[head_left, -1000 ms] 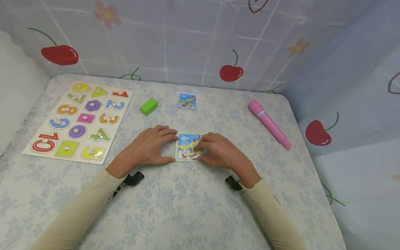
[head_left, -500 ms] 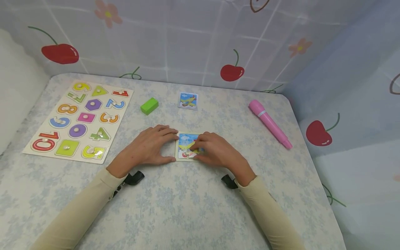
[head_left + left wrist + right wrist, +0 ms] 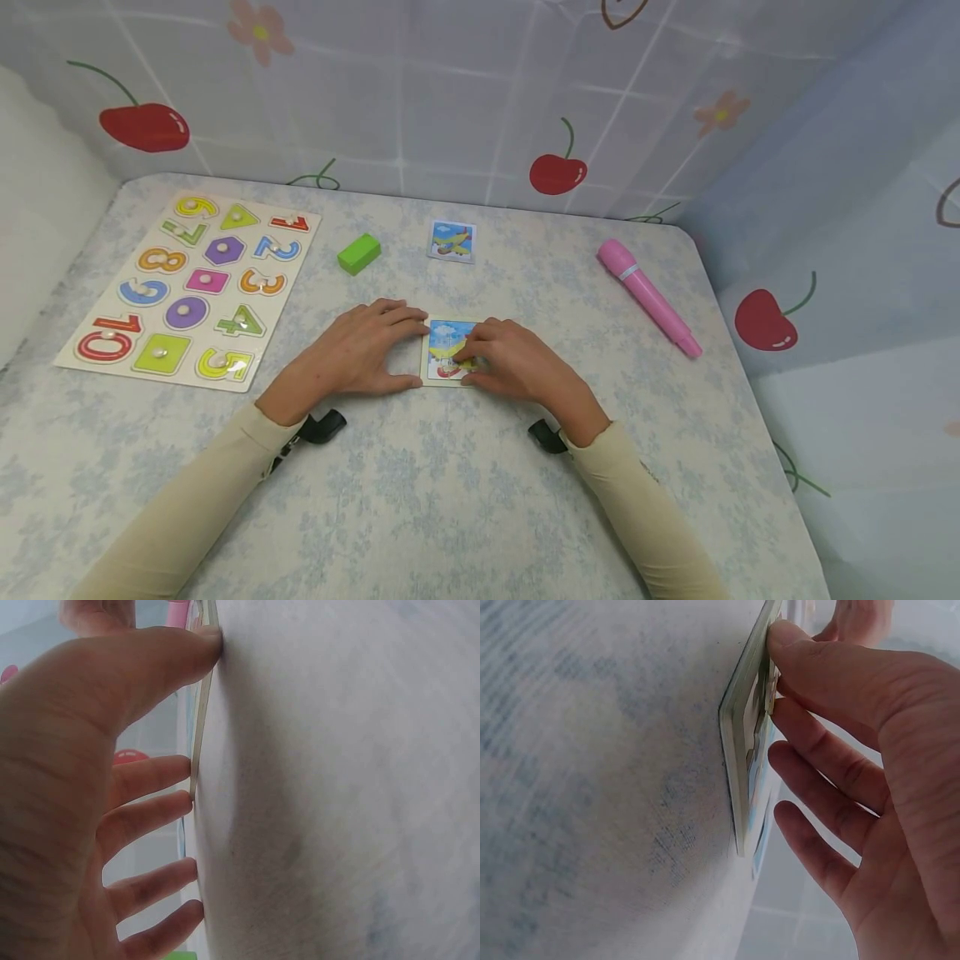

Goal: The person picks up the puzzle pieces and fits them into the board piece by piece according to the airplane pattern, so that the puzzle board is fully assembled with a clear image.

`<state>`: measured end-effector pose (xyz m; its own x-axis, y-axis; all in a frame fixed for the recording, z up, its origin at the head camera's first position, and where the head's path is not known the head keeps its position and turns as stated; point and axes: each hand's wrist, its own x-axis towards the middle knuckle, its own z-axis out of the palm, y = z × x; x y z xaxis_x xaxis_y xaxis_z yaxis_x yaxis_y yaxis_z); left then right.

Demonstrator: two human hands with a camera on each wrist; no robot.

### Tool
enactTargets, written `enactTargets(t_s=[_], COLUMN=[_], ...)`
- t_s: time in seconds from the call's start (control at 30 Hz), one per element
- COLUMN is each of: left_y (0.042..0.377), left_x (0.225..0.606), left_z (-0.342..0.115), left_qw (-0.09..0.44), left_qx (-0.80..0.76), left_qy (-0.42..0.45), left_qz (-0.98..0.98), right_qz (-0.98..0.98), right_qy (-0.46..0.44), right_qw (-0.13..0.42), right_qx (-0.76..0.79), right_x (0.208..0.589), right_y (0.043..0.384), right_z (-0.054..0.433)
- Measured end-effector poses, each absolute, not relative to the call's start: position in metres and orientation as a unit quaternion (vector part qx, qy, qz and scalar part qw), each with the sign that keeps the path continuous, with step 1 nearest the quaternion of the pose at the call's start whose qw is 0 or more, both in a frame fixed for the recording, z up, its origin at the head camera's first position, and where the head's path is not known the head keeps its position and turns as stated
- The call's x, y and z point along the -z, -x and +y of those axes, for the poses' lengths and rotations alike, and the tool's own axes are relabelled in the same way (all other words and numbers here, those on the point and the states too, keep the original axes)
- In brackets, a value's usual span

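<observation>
A small jigsaw puzzle board (image 3: 425,367) with a pale rim lies flat in the middle of the table; its picture shows a yellow plane on blue sky. My left hand (image 3: 367,350) touches the board's left edge with thumb and fingertips, fingers spread and fairly straight. Over the right part of the board, my right hand (image 3: 517,360) pinches a puzzle piece (image 3: 771,688) between thumb and index finger, low against the board. Its other fingers are loosely bent. The right wrist view shows a bare stretch of the board's recess beside that piece. In the head view the right hand hides this part.
A knobbed number and shape board (image 3: 174,317) lies at the left. Behind the hands are a green block (image 3: 359,253) and a plane picture card (image 3: 452,242). A pink toy microphone (image 3: 651,298) lies at the right. A cherry-print curtain (image 3: 450,108) hangs behind the table.
My right hand has slid slightly left across the board with the puzzle piece, and the gap in the picture near its fingertips has narrowed. My left hand has stayed in place.
</observation>
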<state>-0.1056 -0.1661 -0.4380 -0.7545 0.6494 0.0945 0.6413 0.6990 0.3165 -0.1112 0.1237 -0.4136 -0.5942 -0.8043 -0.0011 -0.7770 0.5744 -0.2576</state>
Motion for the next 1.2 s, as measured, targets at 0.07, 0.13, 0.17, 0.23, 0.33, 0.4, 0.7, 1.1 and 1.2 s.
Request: enactTargets(t_s=[0.07,0.13,0.17,0.23,0.33,0.4,0.7,1.1,1.2], left_y=[0.106,0.106,0.106,0.106,0.106,0.106,0.106,0.106,0.106], left_x=[0.438,0.438,0.438,0.438,0.438,0.438,0.438,0.439,0.439], left_z=[-0.166,-0.167,-0.167,-0.167,-0.166,-0.166,-0.166,-0.167,-0.166], left_qw=[0.011,0.01,0.01,0.009,0.01,0.01,0.013,0.014,0.015], left_qx=[-0.167,-0.167,-0.167,-0.167,-0.166,-0.165,-0.165,-0.167,-0.166], left_qy=[-0.351,-0.351,-0.352,-0.352,-0.351,-0.351,-0.35,-0.349,-0.347], left_qz=[0.921,0.921,0.921,0.921,0.921,0.922,0.922,0.922,0.923], right_qz=[0.885,0.885,0.885,0.885,0.885,0.885,0.878,0.887,0.892], right_qy=[0.447,0.448,0.449,0.449,0.447,0.448,0.458,0.44,0.429], right_qw=[0.057,0.056,0.056,0.055,0.056,0.057,0.051,0.034,0.025], right_qx=[0.116,0.114,0.114,0.114,0.114,0.114,0.129,0.137,0.141], right_x=[0.414,0.414,0.415,0.415,0.415,0.415,0.416,0.408,0.406], right_y=[0.111,0.111,0.111,0.111,0.111,0.111,0.111,0.106,0.104], right_z=[0.123,0.123,0.123,0.123,0.123,0.123,0.124,0.139,0.147])
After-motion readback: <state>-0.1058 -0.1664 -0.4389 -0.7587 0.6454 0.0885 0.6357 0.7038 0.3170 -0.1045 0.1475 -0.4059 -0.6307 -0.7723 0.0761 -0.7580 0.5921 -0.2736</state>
